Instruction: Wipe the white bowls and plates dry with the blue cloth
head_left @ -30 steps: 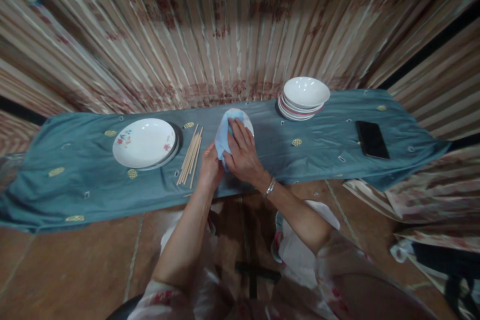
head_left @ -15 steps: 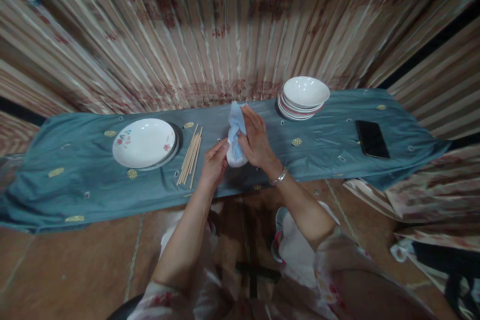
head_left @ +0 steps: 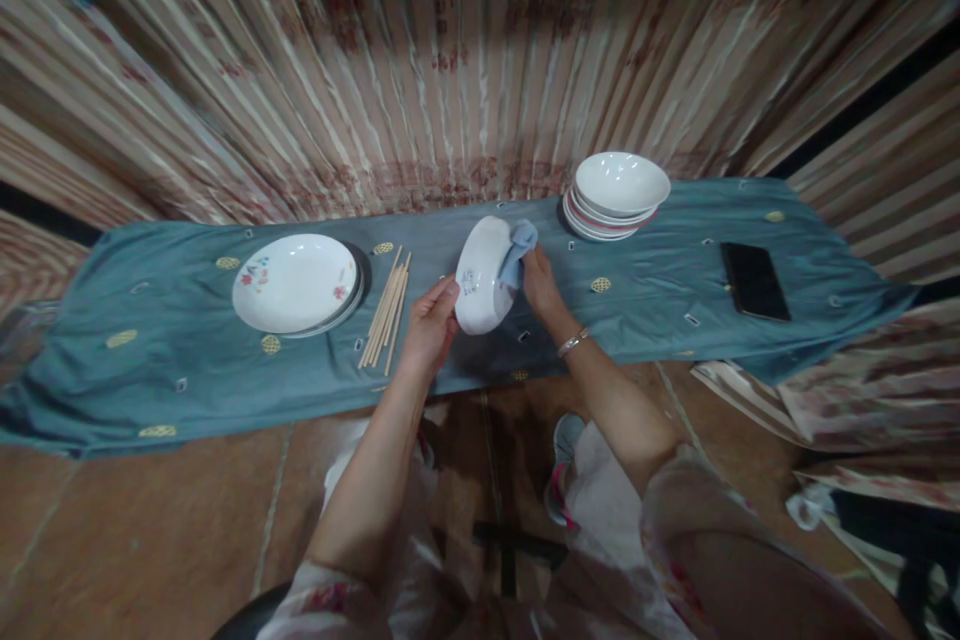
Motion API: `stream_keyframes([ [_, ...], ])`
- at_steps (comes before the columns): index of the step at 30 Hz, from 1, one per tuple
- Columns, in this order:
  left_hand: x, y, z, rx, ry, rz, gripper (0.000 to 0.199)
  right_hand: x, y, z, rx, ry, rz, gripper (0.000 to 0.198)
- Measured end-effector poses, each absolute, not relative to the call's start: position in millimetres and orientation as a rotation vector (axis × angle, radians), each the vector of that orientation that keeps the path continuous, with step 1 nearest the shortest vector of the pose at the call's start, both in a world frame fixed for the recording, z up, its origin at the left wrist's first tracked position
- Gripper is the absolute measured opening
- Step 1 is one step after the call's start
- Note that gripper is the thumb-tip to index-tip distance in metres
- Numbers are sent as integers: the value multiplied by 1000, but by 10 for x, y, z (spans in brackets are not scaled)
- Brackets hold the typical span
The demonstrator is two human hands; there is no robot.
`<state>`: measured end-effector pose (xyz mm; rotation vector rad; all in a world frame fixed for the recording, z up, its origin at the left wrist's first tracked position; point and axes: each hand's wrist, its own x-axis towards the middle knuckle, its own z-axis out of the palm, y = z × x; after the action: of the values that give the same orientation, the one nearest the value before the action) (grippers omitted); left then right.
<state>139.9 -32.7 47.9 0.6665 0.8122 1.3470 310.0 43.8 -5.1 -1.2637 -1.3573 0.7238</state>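
Tilted on its side above the table, a white bowl (head_left: pixel 480 285) is gripped at its left edge by my left hand (head_left: pixel 431 325). Its outer side, with a small printed mark, faces me. My right hand (head_left: pixel 541 285) is closed on a light blue cloth (head_left: pixel 519 255), which touches the bowl's right side. Part of the right hand's fingers is hidden behind the cloth and bowl. Just left of my left hand lies a bundle of wooden chopsticks (head_left: pixel 388 312).
A stack of plates (head_left: pixel 296 285) with floral print sits on the left of the cloth-covered table (head_left: pixel 202 370). Stacked white bowls (head_left: pixel 619 190) stand at the back right. A black phone or tablet (head_left: pixel 755 282) lies farther right. A pleated curtain (head_left: pixel 480 70) hangs behind.
The bowl has turned so its outer side shows. My right hand has moved right with the cloth, from over the bowl to its right side. My left hand keeps its hold.
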Motion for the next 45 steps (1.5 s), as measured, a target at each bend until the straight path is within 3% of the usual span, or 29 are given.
stream_keyframes([
  [11,1399,-297,506,583,862,1375,18,2900,225,-456,-1317,-1341,700,66],
  [26,1419,-285,514,579,853,1403,10,2796,-188,-460,-1307,-1459,691,71],
  [35,1384,-250,403,658,811,1413,31,2699,-353,-420,-1330,-1431,734,75],
  [45,1378,-250,409,705,840,1413,37,2684,-496,-319,-1328,-1509,718,65],
])
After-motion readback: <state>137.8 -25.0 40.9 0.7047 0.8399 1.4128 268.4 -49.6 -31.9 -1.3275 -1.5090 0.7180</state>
